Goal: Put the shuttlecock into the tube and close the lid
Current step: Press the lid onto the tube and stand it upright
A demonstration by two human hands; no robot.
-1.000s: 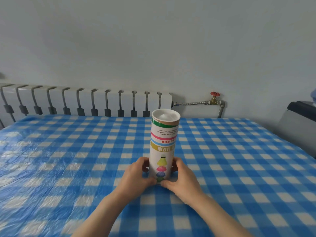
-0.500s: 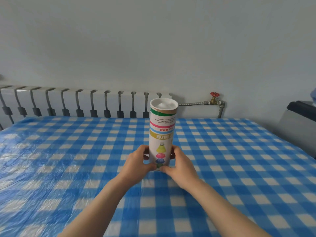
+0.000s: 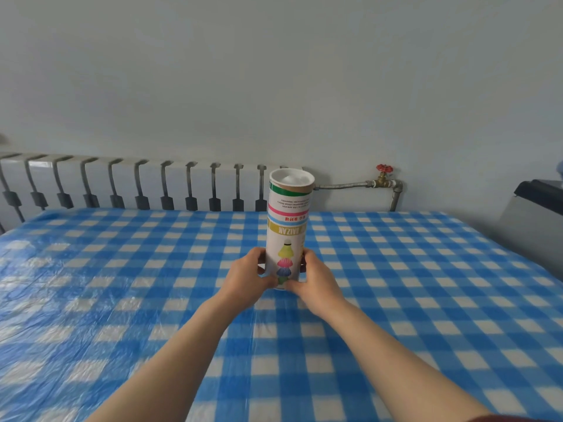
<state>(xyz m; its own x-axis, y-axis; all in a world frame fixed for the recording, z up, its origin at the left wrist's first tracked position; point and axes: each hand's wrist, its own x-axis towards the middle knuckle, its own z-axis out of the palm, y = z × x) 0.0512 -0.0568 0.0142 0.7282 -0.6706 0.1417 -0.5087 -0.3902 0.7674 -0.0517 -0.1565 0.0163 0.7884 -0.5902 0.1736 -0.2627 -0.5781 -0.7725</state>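
A white cardboard shuttlecock tube (image 3: pixel 288 226) with coloured bands and printed shuttlecocks stands upright, its label upside down, on the blue-and-white checked tablecloth (image 3: pixel 396 284). A white lid (image 3: pixel 292 177) covers its top end. My left hand (image 3: pixel 246 281) wraps the tube's lower left side and my right hand (image 3: pixel 315 281) wraps its lower right side, thumbs meeting at the front near the base. No loose shuttlecock is visible; the tube's inside is hidden.
A white radiator (image 3: pixel 137 184) runs along the wall behind the table. A metal pipe with a red valve (image 3: pixel 384 169) sticks out at the right. A dark and grey appliance (image 3: pixel 536 220) stands past the table's right edge.
Both hands have pushed the upright tube farther away across the cloth, arms stretching out. The grip on its base is the same.
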